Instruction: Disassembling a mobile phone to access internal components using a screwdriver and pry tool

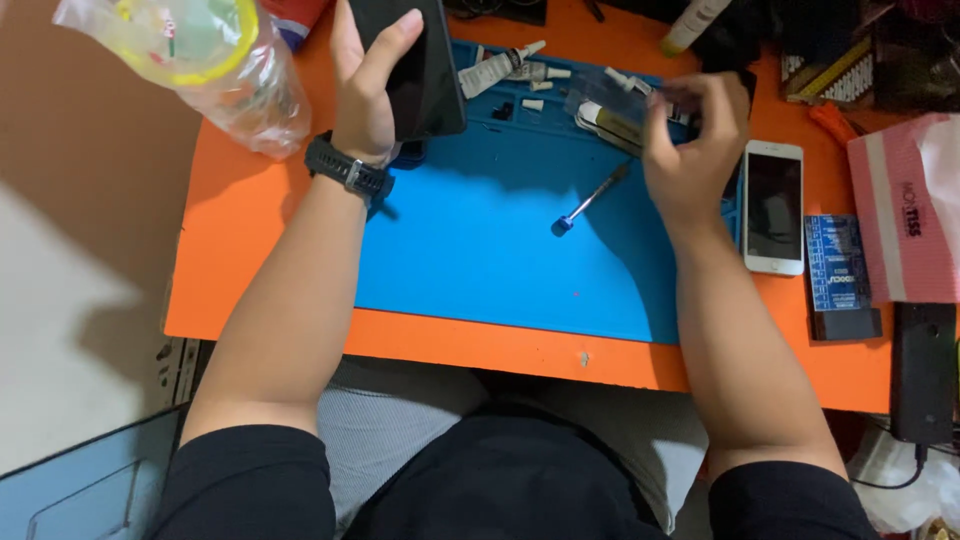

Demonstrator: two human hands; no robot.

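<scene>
Work appears at an early stage: left hand [365, 95] grips a dark tablet [415, 60] upright at eleven o'clock, right hand [695, 150] pinches a clear plastic packet [610, 95] at one o'clock, screwdriver [592, 198] lying unused on the blue mat [480, 260].

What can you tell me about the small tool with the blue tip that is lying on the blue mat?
The small tool is a thin grey, metal-looking rod with a blue tip. It lies flat and diagonal on the blue mat, blue tip toward the person, the other end pointing up-right toward the right hand. That hand is near its upper end, but whether they touch cannot be told. Nothing else touches it.
</scene>
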